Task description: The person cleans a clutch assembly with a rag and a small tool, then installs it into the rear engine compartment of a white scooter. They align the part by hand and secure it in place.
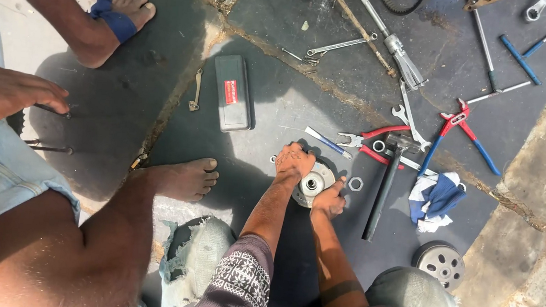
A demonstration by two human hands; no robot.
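Note:
A round grey metal disc with a central hub (313, 181) lies on the dark stone floor in front of me. My left hand (294, 161) presses on its upper left edge with fingers curled. My right hand (330, 200) grips its lower right rim. A loose nut (355, 184) lies just right of the disc. A hammer with a black handle (385, 182) lies further right.
Red-handled pliers (378, 134), spanners (411, 117), blue and red pliers (460, 132), a grey case (231, 93), a blue and white rag (437, 199) and a second perforated disc (440, 262) lie around. Another person's bare foot (183, 177) and hand (5, 95) are at left.

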